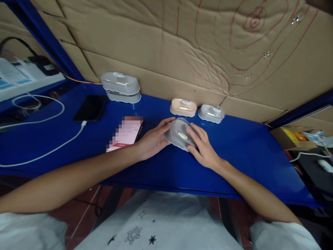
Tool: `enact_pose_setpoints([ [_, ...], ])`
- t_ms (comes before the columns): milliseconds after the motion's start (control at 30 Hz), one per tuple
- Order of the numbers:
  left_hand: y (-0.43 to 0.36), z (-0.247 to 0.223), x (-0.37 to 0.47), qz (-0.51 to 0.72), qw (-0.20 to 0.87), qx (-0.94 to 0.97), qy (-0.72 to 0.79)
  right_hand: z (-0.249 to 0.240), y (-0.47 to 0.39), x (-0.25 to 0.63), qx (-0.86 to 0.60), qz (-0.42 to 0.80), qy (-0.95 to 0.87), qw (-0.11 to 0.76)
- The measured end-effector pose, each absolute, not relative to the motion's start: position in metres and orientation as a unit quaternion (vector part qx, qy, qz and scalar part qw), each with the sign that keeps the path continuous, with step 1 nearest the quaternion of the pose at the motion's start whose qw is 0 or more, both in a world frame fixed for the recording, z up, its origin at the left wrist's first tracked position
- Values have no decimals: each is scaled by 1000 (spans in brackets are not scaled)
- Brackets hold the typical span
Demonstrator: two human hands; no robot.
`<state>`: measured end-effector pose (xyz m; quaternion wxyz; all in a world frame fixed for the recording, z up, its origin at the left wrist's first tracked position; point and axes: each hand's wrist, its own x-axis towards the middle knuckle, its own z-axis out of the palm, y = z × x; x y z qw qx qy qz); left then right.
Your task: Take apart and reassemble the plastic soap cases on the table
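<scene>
To hold it well, I judge that both ends want even, light pressure: my left hand [153,140] cupping its end, my right hand [206,149] steadying the other, fingertips flat so that the clear-looking cover isn't squeezed askew. Left of my grip, beyond the left hand, the dark phone [91,108] lies farthest out; the stacked cases [121,86] stand farther from me, and the lit phone [126,132] is just beside my left wrist. Next, between my palms, sits the grey case [179,128], grasped from both ends, its light oval tab [182,135] facing up between my fingers. I can't tell whether its base touches the table [166,177]. Just past the grip is the peach case [183,107]; beyond my right fingers, the smaller grey box [211,114].
</scene>
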<state>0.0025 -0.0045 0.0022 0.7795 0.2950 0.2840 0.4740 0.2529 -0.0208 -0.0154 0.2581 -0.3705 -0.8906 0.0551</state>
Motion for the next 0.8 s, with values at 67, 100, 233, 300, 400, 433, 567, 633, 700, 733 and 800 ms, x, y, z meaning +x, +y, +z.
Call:
enact_pose_setpoints([
  [67, -5, 4, 2, 468, 780, 304, 283, -14, -20, 253, -355, 28, -900, 251],
  [100, -5, 4, 2, 464, 780, 311, 283, -13, -20, 254, -350, 18, -903, 248],
  [233, -5, 6, 0, 445, 780, 342, 277, -13, -16, 256, -337, 21, -905, 258],
  [300, -5, 6, 0, 444, 770, 362, 281, -13, -14, 258, -345, 48, -899, 266],
  [400, -5, 5, 0, 449, 755, 379, 291, -14, -12, 261, -354, 65, -896, 260],
  [433, -5, 5, 0, 449, 755, 378, 292, -14, -11, 261, -352, 57, -899, 256],
  [567, -5, 4, 0, 451, 759, 374, 283, -12, -13, 260, -334, 15, -906, 259],
  [633, -7, 5, 0, 449, 755, 389, 278, -11, -13, 260, -330, 3, -908, 258],
  [700, -8, 5, 0, 444, 751, 407, 271, -11, -14, 260, -330, -8, -909, 252],
  [733, -9, 6, 1, 443, 751, 412, 266, -11, -14, 260, -331, -9, -909, 251],
  [800, -10, 6, 1, 445, 750, 414, 261, -11, -12, 261, -335, 1, -908, 253],
])
